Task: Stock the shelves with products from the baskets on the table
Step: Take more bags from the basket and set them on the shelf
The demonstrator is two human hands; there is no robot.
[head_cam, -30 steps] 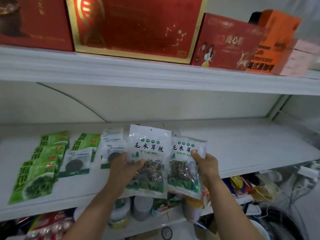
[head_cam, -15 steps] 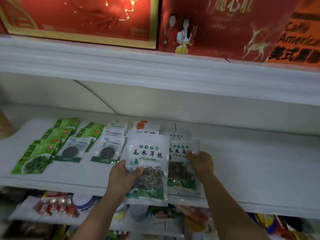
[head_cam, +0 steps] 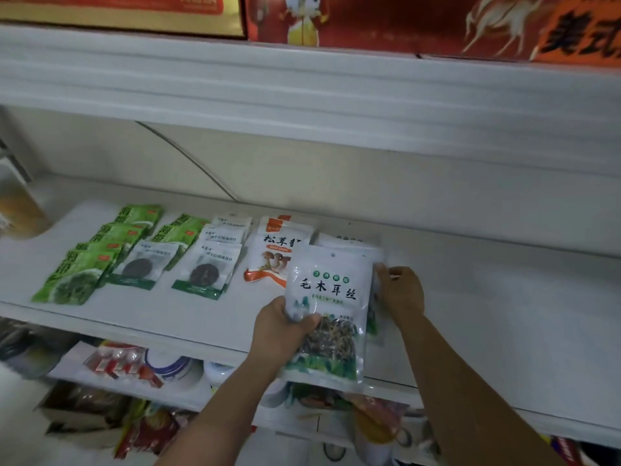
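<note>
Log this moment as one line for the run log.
phase: shelving | left hand: grips front white packet over shelf edge | right hand: pinches second packet, mostly hidden behind front one

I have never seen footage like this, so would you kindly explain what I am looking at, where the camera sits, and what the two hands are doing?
There is no machine here. A person wears a wide-angle camera on the head, looking forward and down, so you see their own two bare arms. The left hand grips a white packet of dark shredded fungus above the white shelf. The right hand holds a second packet, mostly hidden behind the first. Lying flat on the shelf are green packets, white packets with dark round contents and an orange-and-white mushroom packet. Red boxes stand on the shelf above.
</note>
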